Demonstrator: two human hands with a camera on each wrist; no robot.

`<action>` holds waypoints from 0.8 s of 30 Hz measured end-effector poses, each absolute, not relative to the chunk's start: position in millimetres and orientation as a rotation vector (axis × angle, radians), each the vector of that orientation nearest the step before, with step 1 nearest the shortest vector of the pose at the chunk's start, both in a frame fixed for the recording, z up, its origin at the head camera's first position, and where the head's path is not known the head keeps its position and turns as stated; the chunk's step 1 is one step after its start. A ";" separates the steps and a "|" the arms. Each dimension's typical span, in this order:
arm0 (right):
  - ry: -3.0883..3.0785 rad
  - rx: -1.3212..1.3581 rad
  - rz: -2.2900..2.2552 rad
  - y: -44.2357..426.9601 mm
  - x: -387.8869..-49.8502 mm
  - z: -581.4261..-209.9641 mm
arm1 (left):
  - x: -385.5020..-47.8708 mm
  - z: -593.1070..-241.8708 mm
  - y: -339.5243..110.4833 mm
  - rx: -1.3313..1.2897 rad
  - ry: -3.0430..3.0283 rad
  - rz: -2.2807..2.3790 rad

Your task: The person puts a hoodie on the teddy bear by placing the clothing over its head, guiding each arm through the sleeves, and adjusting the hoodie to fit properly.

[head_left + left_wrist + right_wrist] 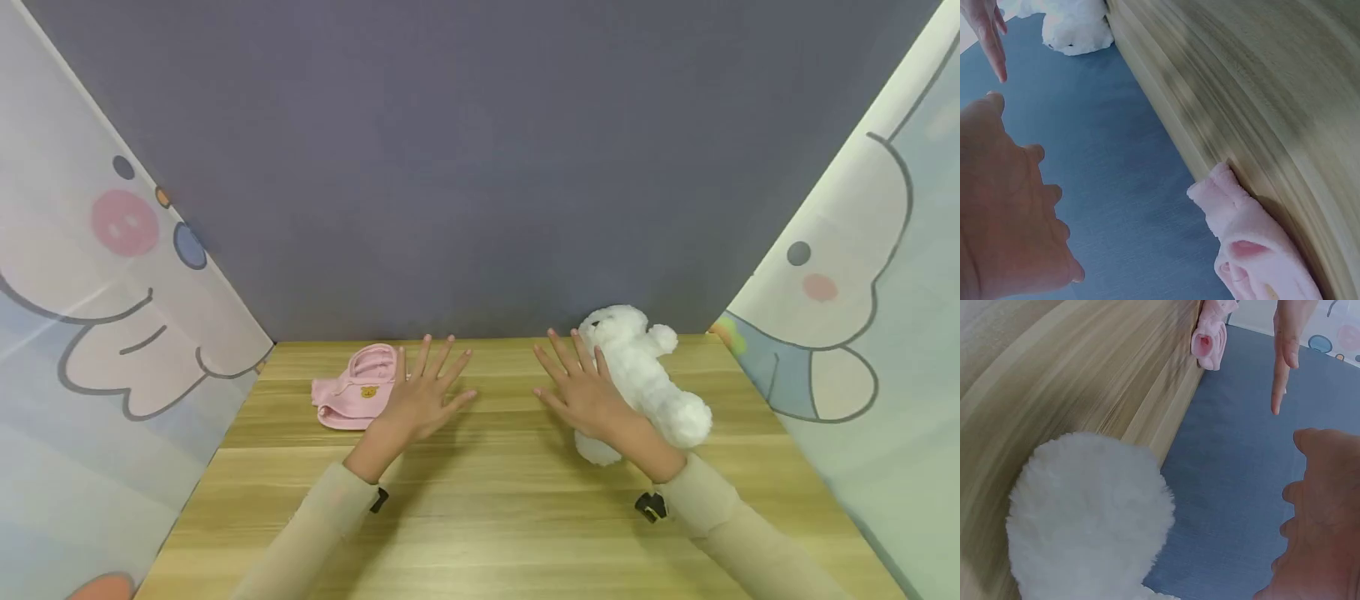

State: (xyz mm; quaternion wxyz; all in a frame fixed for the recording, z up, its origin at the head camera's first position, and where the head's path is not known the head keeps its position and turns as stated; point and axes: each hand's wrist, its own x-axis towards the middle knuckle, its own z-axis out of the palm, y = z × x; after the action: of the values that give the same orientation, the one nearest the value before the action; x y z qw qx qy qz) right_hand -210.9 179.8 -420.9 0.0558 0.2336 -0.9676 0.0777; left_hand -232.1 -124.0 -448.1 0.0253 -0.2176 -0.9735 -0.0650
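Note:
A small pink garment (352,396) with a bear-face patch lies at the left of the wooden table. My left hand (420,400) hovers beside its right edge, fingers straight and spread, holding nothing. At the right lies a white plush toy (645,375), its head toward the back wall. My right hand (588,396) is held above the table with fingers spread, covering part of the toy in the head view. The left wrist view shows the garment (1254,244) below the left hand (1013,212); the right wrist view shows the plush (1088,519) near the right hand (1322,512).
The wooden table (480,517) meets a dark grey wall panel (480,167) at the back. Side panels with cartoon animals stand at the left (112,333) and right (847,292). A black wrist device (651,507) shows under the right sleeve.

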 end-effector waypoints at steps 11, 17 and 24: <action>-2.975 0.654 0.257 176.3 -213.9 -423.2 | -230.6 -450.3 -126.3 -0.669 -3.007 -0.170; -3.026 0.638 0.309 164.3 -212.6 -425.4 | -230.2 -453.9 -136.3 -0.652 -3.012 -0.201; -3.089 0.696 0.362 141.8 -206.9 -429.9 | -227.9 -464.0 -153.1 -0.648 -3.081 -0.246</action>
State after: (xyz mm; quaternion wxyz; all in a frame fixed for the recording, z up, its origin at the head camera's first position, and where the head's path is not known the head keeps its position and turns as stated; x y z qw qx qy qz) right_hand -206.9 141.8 -429.9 -0.0227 0.2182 -0.9690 0.1135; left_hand -227.9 -153.1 -464.0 -0.0083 -0.2051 -0.9756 -0.0778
